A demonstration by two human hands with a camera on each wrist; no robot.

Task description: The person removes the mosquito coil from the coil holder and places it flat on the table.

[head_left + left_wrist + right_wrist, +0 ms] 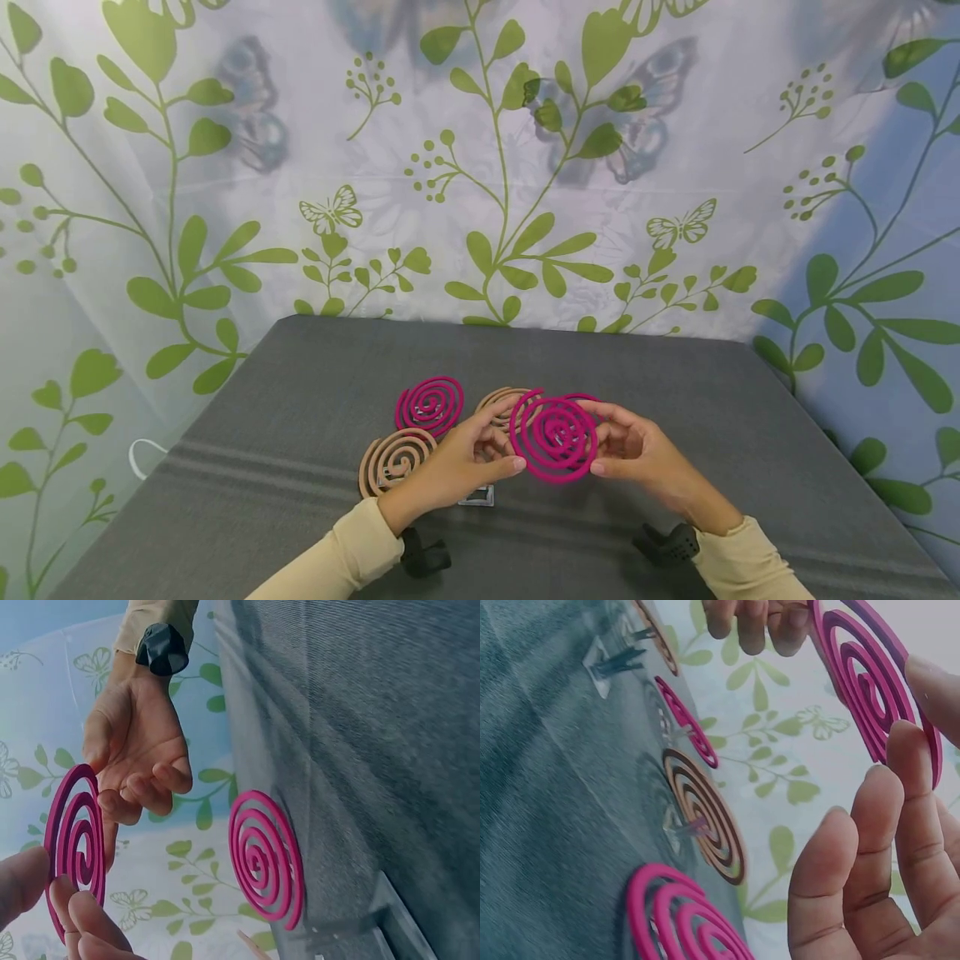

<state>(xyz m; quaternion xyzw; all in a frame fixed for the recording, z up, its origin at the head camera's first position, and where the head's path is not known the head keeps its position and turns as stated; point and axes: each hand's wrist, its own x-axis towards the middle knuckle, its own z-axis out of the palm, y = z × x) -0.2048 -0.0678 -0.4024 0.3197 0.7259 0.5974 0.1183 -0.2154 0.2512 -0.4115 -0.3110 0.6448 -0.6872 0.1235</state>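
Note:
Both hands hold up a pink mosquito coil [556,475] above the grey table. My left hand [467,457] pinches its left edge between thumb and fingers, seen also in the left wrist view. At the opposite edge, my right hand [643,458] grips it with thumb and fingertips. Behind the held coil, another pink coil [259,859] stands tilted on the table, mostly covered in the head view. A tan coil [705,817] is propped near the left hand. Below that hand lies a small silvery stand [477,497].
To the left, one more pink coil [430,402] and a tan coil [397,462] lean on small stands; the left forearm partly covers the tan one. The grey table [330,358] reaches back to a leaf-printed curtain [390,217].

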